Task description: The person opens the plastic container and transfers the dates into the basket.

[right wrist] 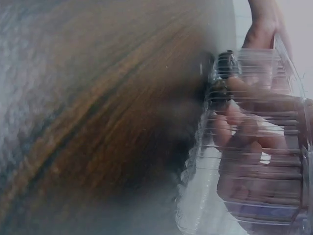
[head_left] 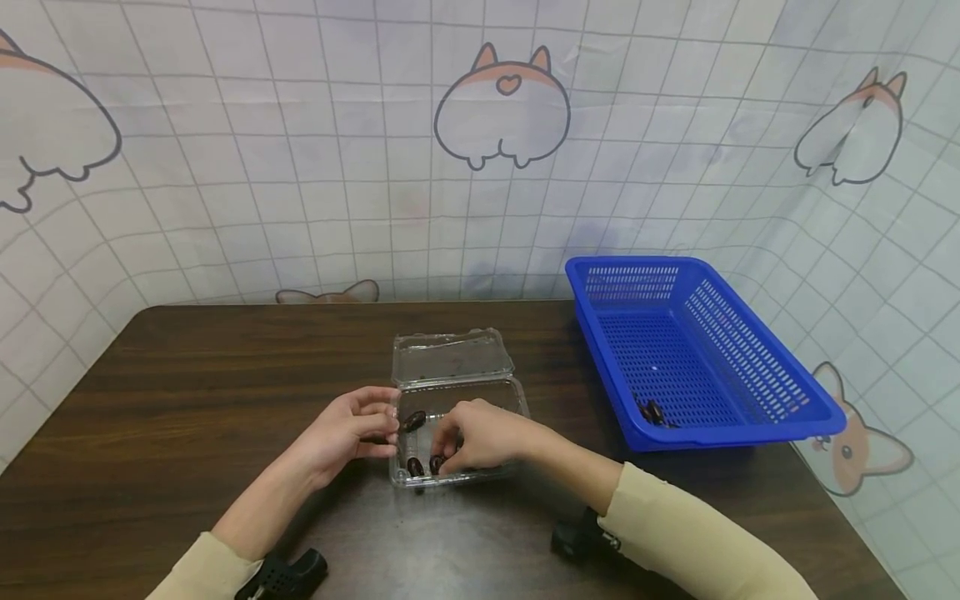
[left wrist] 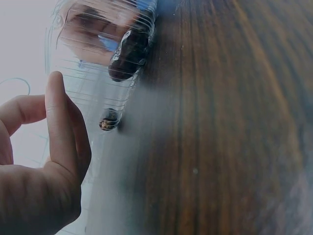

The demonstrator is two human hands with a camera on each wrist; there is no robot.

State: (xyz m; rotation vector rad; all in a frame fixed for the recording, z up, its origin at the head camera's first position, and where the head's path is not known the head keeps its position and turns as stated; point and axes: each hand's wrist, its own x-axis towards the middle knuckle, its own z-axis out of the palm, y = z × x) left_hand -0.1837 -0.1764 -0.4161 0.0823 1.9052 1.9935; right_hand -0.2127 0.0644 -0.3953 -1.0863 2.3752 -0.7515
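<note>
A clear hinged plastic box (head_left: 513, 396) stands on the table, its lid (head_left: 453, 358) folded back. Inside lie small glossy dark-brown oval pieces; one (head_left: 414, 421) is near the left wall and another (head_left: 415, 467) is in the front left corner. My left hand (head_left: 352, 429) touches the box's left side with extended fingers, as the left wrist view also shows. My right hand (head_left: 480, 433) reaches down into the box and pinches a dark oval piece (head_left: 437, 463) between thumb and finger. Through the ribbed wall, the right wrist view shows these fingertips blurred; what kind the pieces are is unclear.
A blue perforated basket (head_left: 750, 435) stands to the right, holding several dark pieces (head_left: 652, 411) in its near left corner. The dark wooden table (head_left: 225, 358) meets a white gridded cloth (head_left: 337, 192) with cartoon animals behind. Each wrist carries a black device (head_left: 577, 537).
</note>
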